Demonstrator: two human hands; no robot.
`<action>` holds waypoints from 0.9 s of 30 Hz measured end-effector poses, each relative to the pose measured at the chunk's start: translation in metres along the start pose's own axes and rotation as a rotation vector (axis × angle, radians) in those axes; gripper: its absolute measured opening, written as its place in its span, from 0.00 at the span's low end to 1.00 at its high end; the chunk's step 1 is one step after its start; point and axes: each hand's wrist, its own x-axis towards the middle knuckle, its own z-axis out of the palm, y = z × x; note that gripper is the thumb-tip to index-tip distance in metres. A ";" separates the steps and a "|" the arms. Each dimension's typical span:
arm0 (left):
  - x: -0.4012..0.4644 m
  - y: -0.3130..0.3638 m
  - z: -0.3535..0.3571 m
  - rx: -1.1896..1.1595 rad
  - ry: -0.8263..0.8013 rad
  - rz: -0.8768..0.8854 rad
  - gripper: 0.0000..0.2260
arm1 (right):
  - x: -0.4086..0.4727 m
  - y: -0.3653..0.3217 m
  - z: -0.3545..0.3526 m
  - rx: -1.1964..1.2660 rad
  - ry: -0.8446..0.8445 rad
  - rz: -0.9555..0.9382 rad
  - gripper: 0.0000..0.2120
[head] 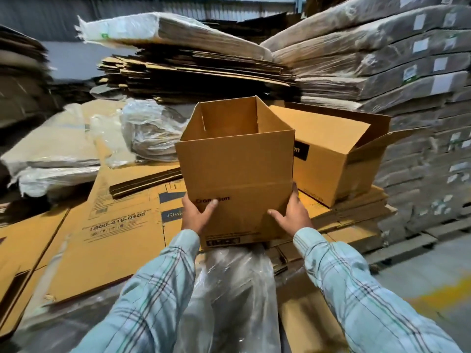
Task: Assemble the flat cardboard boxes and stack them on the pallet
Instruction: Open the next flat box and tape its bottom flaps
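Observation:
An opened-up brown cardboard box (234, 161) is held upright in front of me, its top open and its flaps standing. My left hand (196, 212) grips its lower left corner, thumb across the printed front. My right hand (290, 212) grips the lower right corner, thumb on the front and fingers behind the edge. A second assembled box (328, 154) lies on its side just behind and to the right, flaps spread, on a low stack of flat cartons (356, 215).
Large flat printed cardboard sheets (107, 225) cover the floor at left. Clear plastic wrap (229, 289) lies below my arms. Tall stacks of flat cartons (193, 72) stand behind, wrapped bundles (407, 72) tower at right, and grey floor (433, 271) shows at lower right.

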 end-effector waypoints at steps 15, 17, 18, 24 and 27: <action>-0.021 -0.046 -0.013 0.077 0.018 -0.063 0.56 | -0.043 -0.018 0.037 0.122 0.032 0.084 0.55; -0.027 -0.048 -0.027 0.074 0.046 -0.052 0.55 | -0.052 -0.026 0.042 0.125 0.052 0.055 0.54; -0.031 -0.048 -0.036 0.082 0.063 -0.054 0.54 | -0.057 -0.032 0.045 0.118 0.062 0.046 0.54; -0.061 -0.031 -0.101 0.114 0.204 -0.019 0.52 | -0.090 -0.086 0.071 0.142 0.067 -0.046 0.55; -0.079 -0.032 -0.154 0.024 0.218 -0.012 0.47 | -0.119 -0.117 0.093 0.177 0.066 -0.149 0.54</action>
